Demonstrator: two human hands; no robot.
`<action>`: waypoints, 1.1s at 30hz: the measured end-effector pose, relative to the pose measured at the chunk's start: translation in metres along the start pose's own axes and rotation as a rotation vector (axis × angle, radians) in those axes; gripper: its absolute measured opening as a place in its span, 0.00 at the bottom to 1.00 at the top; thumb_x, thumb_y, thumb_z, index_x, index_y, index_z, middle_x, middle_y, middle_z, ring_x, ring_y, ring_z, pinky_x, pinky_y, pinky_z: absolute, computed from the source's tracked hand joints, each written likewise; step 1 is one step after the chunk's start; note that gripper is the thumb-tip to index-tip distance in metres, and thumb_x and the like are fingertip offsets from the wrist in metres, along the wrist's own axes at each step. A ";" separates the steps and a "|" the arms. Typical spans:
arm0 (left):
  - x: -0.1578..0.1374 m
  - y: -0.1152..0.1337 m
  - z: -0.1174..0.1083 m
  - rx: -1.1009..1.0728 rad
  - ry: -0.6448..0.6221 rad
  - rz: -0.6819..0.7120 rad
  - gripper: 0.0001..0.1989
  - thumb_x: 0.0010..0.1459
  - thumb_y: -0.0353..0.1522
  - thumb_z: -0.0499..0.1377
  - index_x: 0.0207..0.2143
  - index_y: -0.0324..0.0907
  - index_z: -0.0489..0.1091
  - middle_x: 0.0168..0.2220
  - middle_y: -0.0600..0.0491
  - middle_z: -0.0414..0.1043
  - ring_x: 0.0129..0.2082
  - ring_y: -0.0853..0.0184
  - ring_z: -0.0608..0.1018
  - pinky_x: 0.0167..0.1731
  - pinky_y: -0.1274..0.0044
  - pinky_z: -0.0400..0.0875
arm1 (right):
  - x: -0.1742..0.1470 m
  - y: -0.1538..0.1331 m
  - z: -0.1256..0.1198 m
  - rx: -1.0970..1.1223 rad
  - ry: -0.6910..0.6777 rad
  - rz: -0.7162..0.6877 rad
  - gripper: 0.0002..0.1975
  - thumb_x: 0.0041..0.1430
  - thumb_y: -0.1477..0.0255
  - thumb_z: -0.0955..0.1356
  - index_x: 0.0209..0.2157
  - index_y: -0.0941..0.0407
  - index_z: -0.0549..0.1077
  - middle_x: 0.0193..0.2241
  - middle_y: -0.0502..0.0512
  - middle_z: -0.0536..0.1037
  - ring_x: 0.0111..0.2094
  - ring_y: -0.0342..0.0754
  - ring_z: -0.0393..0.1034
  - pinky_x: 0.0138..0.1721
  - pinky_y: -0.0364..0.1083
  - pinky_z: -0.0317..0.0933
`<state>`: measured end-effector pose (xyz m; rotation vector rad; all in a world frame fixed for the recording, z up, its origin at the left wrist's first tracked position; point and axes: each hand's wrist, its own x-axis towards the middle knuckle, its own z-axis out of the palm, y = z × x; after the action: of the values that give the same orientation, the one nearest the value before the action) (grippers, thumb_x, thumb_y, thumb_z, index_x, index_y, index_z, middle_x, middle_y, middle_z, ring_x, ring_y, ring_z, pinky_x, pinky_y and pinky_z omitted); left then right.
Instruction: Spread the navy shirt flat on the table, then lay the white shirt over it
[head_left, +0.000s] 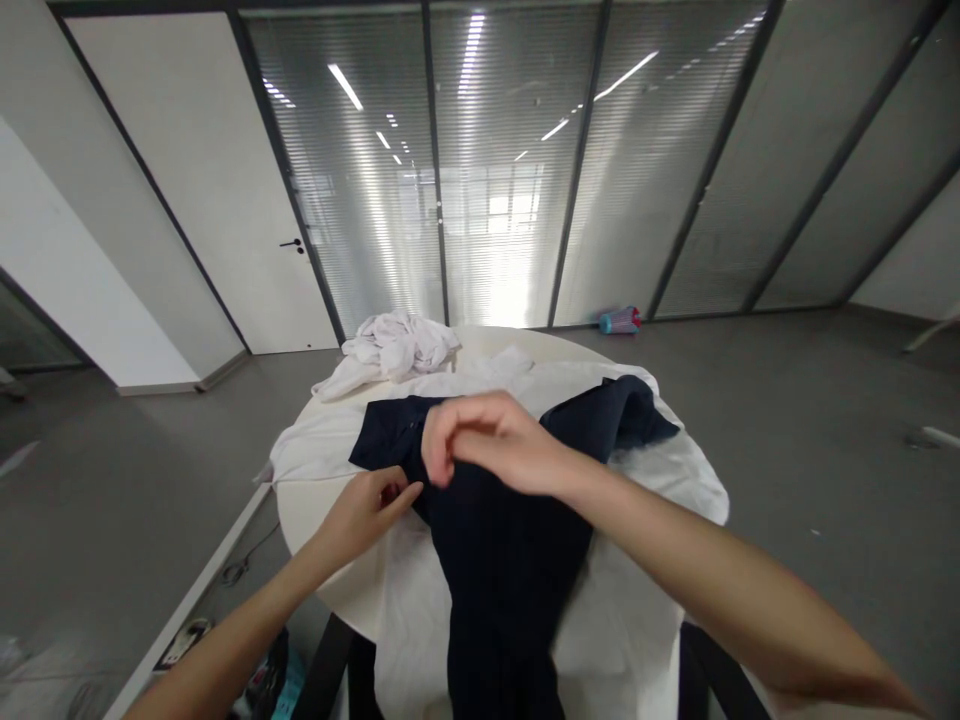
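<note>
Navy garment point(502, 540) lies spread across the middle of the round white table point(319, 510), on top of a white cloth point(645, 560) that covers most of the tabletop; its lower part hangs over the near table edge. Right hand point(487, 440) rests above the garment's upper left portion, fingers curled and pressed together, pinching a fold of the navy fabric. Left hand point(367, 510) sits just left of the garment, at its edge, thumb and fingers closed on something small; what it pinches cannot be determined. Crumpled white clothes point(397, 345) lie at the far side of the table, well apart from the garment. Beyond the table, a teal and pink bottle point(619, 320) lies on the grey floor beside the glass partition point(517, 170).
</note>
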<state>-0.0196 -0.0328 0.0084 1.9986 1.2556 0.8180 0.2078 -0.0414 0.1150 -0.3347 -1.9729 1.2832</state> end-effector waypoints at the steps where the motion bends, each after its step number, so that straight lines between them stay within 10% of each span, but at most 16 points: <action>1: -0.003 0.000 -0.001 -0.022 -0.037 -0.061 0.15 0.60 0.45 0.59 0.32 0.42 0.73 0.19 0.55 0.68 0.20 0.67 0.69 0.23 0.76 0.63 | 0.009 0.013 -0.017 -0.241 0.142 0.067 0.08 0.62 0.72 0.63 0.32 0.56 0.73 0.33 0.55 0.78 0.34 0.45 0.73 0.40 0.45 0.66; 3: -0.008 -0.004 -0.001 -0.103 -0.131 -0.153 0.23 0.63 0.47 0.56 0.52 0.42 0.69 0.19 0.57 0.70 0.16 0.68 0.69 0.19 0.78 0.62 | 0.018 0.044 -0.048 -0.749 0.308 0.272 0.08 0.61 0.73 0.65 0.38 0.58 0.76 0.41 0.62 0.79 0.41 0.50 0.73 0.47 0.49 0.64; 6: -0.009 -0.011 0.004 -0.387 -0.166 -0.238 0.45 0.60 0.48 0.60 0.70 0.42 0.41 0.27 0.53 0.76 0.21 0.64 0.77 0.19 0.77 0.67 | 0.015 0.085 -0.073 -1.061 0.152 0.591 0.13 0.63 0.66 0.67 0.42 0.61 0.77 0.44 0.68 0.79 0.45 0.57 0.73 0.44 0.49 0.63; 11: -0.003 -0.011 0.017 -0.869 0.108 -0.274 0.55 0.53 0.40 0.70 0.71 0.53 0.36 0.37 0.54 0.77 0.33 0.67 0.80 0.35 0.76 0.75 | 0.007 0.096 -0.065 -0.780 -0.254 0.559 0.11 0.63 0.68 0.66 0.32 0.59 0.79 0.29 0.53 0.79 0.33 0.48 0.72 0.34 0.42 0.59; 14: 0.004 -0.005 0.018 -0.978 0.420 -0.378 0.57 0.50 0.34 0.72 0.70 0.58 0.38 0.33 0.59 0.76 0.23 0.73 0.77 0.25 0.82 0.71 | 0.009 0.078 -0.057 -0.405 -0.487 0.478 0.17 0.64 0.61 0.66 0.33 0.60 0.79 0.28 0.50 0.78 0.31 0.44 0.69 0.33 0.41 0.60; 20: 0.014 0.003 0.005 -1.081 0.298 -0.394 0.40 0.40 0.22 0.70 0.58 0.44 0.65 0.39 0.51 0.80 0.31 0.65 0.82 0.31 0.78 0.76 | 0.010 0.067 -0.083 -0.072 -0.412 0.695 0.30 0.55 0.46 0.69 0.36 0.63 0.80 0.33 0.58 0.79 0.33 0.45 0.72 0.35 0.42 0.66; 25: 0.022 0.004 -0.002 -1.099 0.273 -0.228 0.24 0.34 0.21 0.68 0.38 0.43 0.73 0.33 0.58 0.80 0.28 0.70 0.80 0.28 0.83 0.73 | 0.002 0.098 -0.125 -0.522 -0.004 0.578 0.23 0.55 0.66 0.73 0.52 0.58 0.75 0.48 0.63 0.76 0.38 0.47 0.75 0.40 0.45 0.68; 29: 0.027 0.008 -0.003 -1.059 0.245 -0.160 0.19 0.34 0.23 0.68 0.33 0.43 0.73 0.32 0.57 0.80 0.31 0.67 0.80 0.33 0.80 0.74 | -0.003 0.118 -0.123 -0.513 -0.196 0.614 0.50 0.43 0.75 0.76 0.68 0.53 0.57 0.58 0.64 0.69 0.40 0.47 0.75 0.40 0.43 0.68; 33: 0.029 0.017 0.001 -1.077 0.181 -0.149 0.17 0.33 0.23 0.68 0.30 0.42 0.73 0.30 0.57 0.79 0.30 0.66 0.80 0.34 0.78 0.75 | 0.006 0.129 -0.097 -0.255 -0.197 0.476 0.36 0.41 0.80 0.73 0.57 0.57 0.71 0.51 0.57 0.76 0.44 0.50 0.74 0.44 0.45 0.69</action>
<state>0.0000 -0.0121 0.0256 0.9682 0.7491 1.2580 0.2493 0.0876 0.0266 -0.8743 -2.3204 1.3903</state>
